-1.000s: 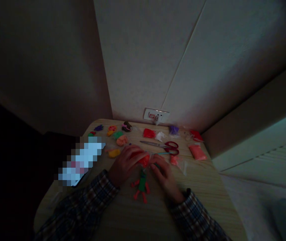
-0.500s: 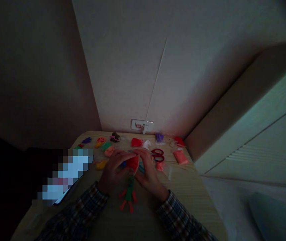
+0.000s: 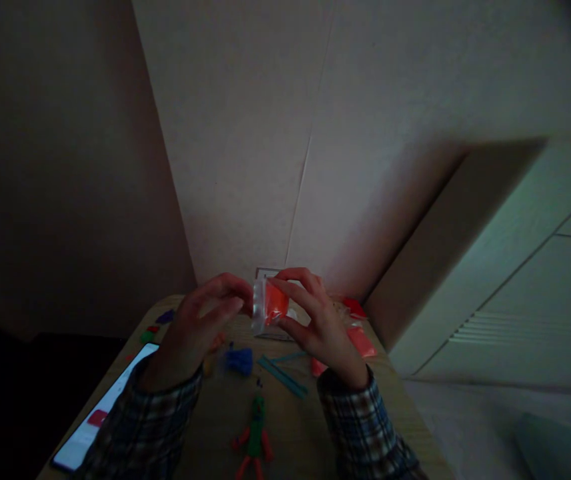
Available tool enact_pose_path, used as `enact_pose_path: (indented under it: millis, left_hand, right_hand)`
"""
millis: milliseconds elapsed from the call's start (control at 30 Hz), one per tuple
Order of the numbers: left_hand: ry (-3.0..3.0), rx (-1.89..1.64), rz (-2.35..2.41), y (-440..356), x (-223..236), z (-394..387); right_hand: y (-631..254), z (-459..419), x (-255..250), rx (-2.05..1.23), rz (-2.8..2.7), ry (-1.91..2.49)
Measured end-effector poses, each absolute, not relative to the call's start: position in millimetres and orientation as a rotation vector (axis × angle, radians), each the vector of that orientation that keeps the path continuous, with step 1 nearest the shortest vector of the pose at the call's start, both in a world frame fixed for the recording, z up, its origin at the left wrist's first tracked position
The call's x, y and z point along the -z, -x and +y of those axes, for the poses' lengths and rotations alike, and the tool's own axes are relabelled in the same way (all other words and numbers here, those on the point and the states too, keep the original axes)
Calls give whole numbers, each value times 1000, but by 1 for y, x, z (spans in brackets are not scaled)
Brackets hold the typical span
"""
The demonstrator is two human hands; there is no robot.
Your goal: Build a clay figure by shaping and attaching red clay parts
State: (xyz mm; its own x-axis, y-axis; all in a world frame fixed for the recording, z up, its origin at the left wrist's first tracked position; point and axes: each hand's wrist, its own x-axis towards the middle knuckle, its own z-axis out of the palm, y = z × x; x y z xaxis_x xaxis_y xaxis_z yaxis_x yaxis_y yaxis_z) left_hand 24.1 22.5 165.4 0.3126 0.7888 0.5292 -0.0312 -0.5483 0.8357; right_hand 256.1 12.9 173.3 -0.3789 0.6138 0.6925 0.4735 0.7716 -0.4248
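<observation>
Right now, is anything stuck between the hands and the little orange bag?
Nothing visible is. The right hand holds the orange bag, and the left hand is right by its clear edge. I can't tell whether the left one touches it.

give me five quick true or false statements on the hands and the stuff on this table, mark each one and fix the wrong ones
1. The right hand holds a small clear bag with orange-red contents. True.
2. The green-bodied figure has green arms. False: the arms on the figure are reddish.
3. The teal strips lie to the right of the blue piece. True.
4. The phone lies to the right of the figure. False: the phone is to its left.
5. The left sleeve and the right sleeve are both plaid. True.
</observation>
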Motion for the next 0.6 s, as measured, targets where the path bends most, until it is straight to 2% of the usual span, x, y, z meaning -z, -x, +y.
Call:
enact_pose_path:
  millis: [267, 600]
  left_hand:
    - [-1453, -1100, 673, -34, -183, 10]
    - [-1292, -1073, 686, -45, -187, 6]
  right_hand:
    - [-261, 4, -181, -249, -2115, 734]
    - [-264, 1, -184, -297, -2114, 662]
